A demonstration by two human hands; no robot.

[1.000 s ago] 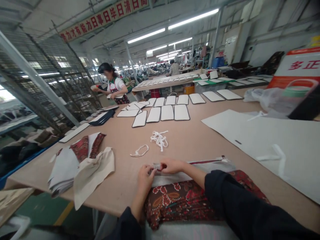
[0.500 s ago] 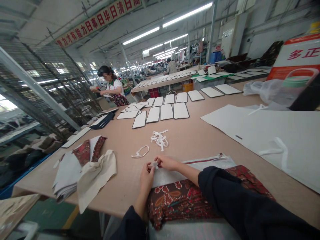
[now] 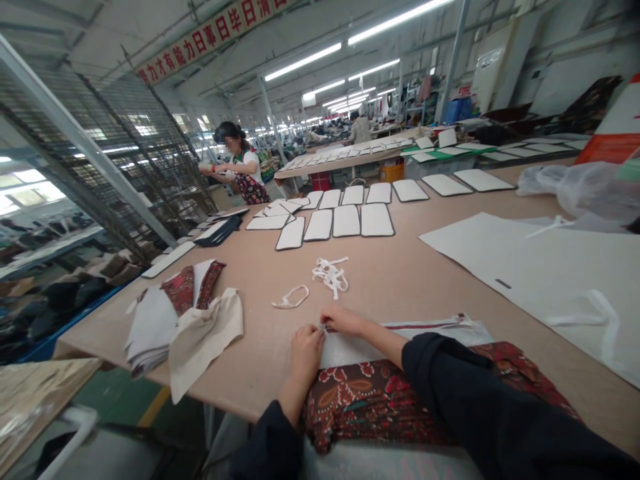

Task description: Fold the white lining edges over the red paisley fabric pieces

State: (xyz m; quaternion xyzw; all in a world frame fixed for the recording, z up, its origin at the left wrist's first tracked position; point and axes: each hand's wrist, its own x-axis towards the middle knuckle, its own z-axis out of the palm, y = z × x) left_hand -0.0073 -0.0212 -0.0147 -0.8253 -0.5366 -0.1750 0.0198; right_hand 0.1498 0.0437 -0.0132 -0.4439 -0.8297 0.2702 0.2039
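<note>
My left hand [image 3: 306, 350] lies knuckles up on the corner of a white fabric panel [image 3: 350, 348], its fingers curled down onto the edge. My right hand [image 3: 341, 321] pinches the same corner just beside it, fingertips closed; what sits between them is too small to name. The panel lies on a dark red floral cloth [image 3: 380, 400] under my forearms, at the near edge of the tan table [image 3: 400, 280]. A loose white strip loop [image 3: 290, 297] and a small heap of white strips [image 3: 330, 273] lie just beyond my hands.
A pile of cream and floral fabric pieces [image 3: 180, 320] sits at the near left. Rows of white black-edged panels [image 3: 335, 220] lie mid-table, a big white sheet [image 3: 540, 267] at right, a plastic bag [image 3: 585, 190] far right. A person [image 3: 240, 170] works at the table's far left end.
Both hands have come down from slightly raised onto the white panel's corner. My view has shifted a little, moving everything on the table slightly rightward in the picture.
</note>
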